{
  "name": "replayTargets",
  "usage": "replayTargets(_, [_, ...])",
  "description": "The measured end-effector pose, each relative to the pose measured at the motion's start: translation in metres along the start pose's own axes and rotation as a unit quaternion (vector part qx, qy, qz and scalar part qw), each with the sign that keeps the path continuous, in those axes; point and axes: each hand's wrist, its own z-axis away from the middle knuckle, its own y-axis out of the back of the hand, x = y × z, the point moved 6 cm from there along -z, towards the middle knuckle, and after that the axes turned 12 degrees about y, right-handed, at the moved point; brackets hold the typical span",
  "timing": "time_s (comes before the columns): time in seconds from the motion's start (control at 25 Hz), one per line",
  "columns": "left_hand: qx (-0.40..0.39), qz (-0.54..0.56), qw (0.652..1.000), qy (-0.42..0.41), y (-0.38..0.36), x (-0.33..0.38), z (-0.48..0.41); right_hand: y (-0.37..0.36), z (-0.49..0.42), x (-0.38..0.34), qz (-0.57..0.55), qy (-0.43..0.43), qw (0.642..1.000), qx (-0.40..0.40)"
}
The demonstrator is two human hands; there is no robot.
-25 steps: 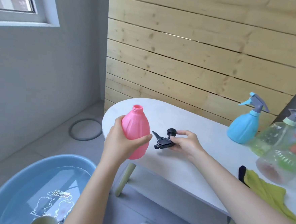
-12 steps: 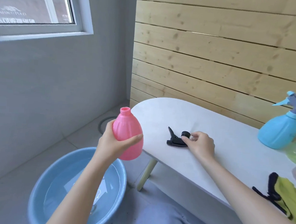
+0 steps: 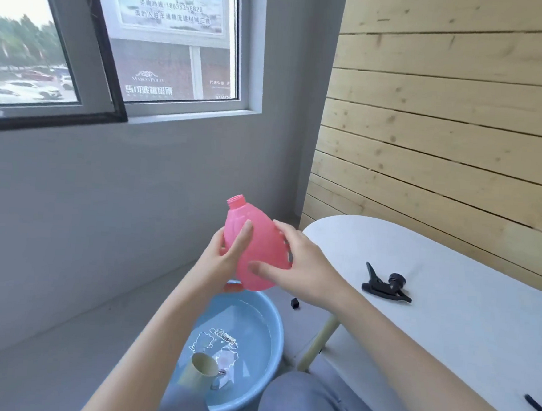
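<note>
head cam, only angle going. shows a pink bottle (image 3: 260,249) held up in mid-air, off the left end of the white table (image 3: 446,339) and straight above the blue basin (image 3: 276,327) on the floor. no cap on it, just the open threaded neck at the top.

got both hands on it. left hand (image 3: 222,261) wrapped round the near left side, thumb laid flat across the front, other fingers curled behind. right hand (image 3: 306,272) cupping the right side and lower belly, thumb pressed low on the front, fingers spread over the far shoulder. so a proper grip from both sides, nothing slack.

worth noting for the next bit: long axis running from base down low to neck up high, tipped a touch to the left, mouth pointing up and away from the water. directly below, water in the basin plus a yellowish cup (image 3: 201,373) lying half sunk near the front edge.

looks like a refill to me, so needs either tipping mouth-down into the water or freeing one hand for the cup. with the left forearm passing right over that cup, probably the handier side for scooping.

also there: black spray head (image 3: 386,285) on its side on the table, well apart from the bottle, off to the right and nearer the right hand. tiny black bit (image 3: 294,303) on the floor by the table leg, can't tell what.
</note>
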Motion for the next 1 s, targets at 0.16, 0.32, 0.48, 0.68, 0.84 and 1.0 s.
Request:
replayTargets(0.16, [-0.041,-0.018,0.999,0.015,0.045,-0.013,0.009,-0.034,-0.018,-0.001,0.019,-0.017,0.999,-0.02])
replayTargets(0.32, [0.027,-0.043,0.996,0.077,0.095,-0.067,-0.034,-0.077,-0.043,0.039,0.006,-0.06,0.996,-0.066])
replayTargets(0.48, [0.135,-0.071,0.977,0.147,0.142,-0.153,-0.085,-0.125,-0.065,0.115,-0.002,-0.13,0.985,-0.117])
replayTargets(0.68, [0.228,-0.176,0.926,0.244,0.177,-0.264,-0.133,-0.202,-0.08,0.225,-0.007,-0.217,0.959,-0.184])
replayTargets(0.84, [0.272,-0.332,0.866,0.255,0.183,-0.334,-0.161,-0.25,-0.074,0.298,0.02,-0.267,0.935,-0.232])
replayTargets(1.0, [0.266,-0.451,0.821,0.228,0.172,-0.382,-0.181,-0.279,-0.056,0.336,0.07,-0.281,0.914,-0.285])
